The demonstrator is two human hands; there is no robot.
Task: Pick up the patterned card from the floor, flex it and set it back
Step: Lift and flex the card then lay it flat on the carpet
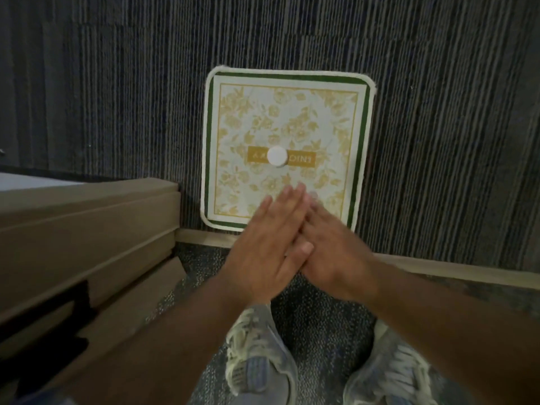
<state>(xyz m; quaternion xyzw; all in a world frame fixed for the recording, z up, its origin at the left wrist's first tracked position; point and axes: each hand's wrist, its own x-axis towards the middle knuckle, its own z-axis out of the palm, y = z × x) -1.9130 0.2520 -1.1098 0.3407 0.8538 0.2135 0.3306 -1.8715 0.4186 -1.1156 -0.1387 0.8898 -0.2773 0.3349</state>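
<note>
The fingertips of the right hand point(330, 252) are blurred and partly covered by the left hand point(268, 247), which lies across it, so how far they reach is hard to judge. Both hands are flat, fingers straight and together, holding nothing, the left fingers crossing over the right ones. They hover in front of the near edge of the patterned card point(287, 118), which lies flat on the striped dark carpet point(438, 127), just beyond a pale wooden strip point(438, 266); whether the fingertips touch the card cannot be told.

The card has a white rim, a green border and a yellow floral field. A white round disc point(277, 156) sits at its centre, hiding the middle of a gold label that reads upside down; only something like "ENIO" shows to the right.

Stacked cardboard boxes point(87, 229) fill the left side, cut off by the frame. Two grey sneakers point(257, 361) stand below on speckled carpet.
</note>
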